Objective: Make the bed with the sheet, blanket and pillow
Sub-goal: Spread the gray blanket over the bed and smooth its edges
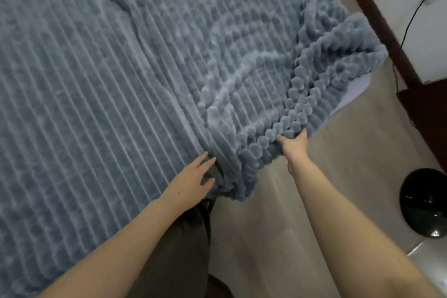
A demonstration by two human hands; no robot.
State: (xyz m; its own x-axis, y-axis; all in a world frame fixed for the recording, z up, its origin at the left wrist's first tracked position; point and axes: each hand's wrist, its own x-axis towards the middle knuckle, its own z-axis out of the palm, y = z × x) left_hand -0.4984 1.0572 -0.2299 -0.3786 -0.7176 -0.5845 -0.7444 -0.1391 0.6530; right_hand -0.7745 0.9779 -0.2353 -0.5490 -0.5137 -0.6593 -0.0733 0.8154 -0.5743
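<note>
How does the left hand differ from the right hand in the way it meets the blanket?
The left hand lies on the blanket with straight fingers, while the right hand grips its rumpled edge, fingers curled into it. The left hand sits by smoother fabric beside a fold; the right hand reaches farther out, into bunched fabric. Both are bare and touch the same blanket near its edge.

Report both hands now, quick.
Left hand: open, fingers straight, resting on the blue ribbed blanket.
Right hand: grips the blanket's bunched edge.
</note>
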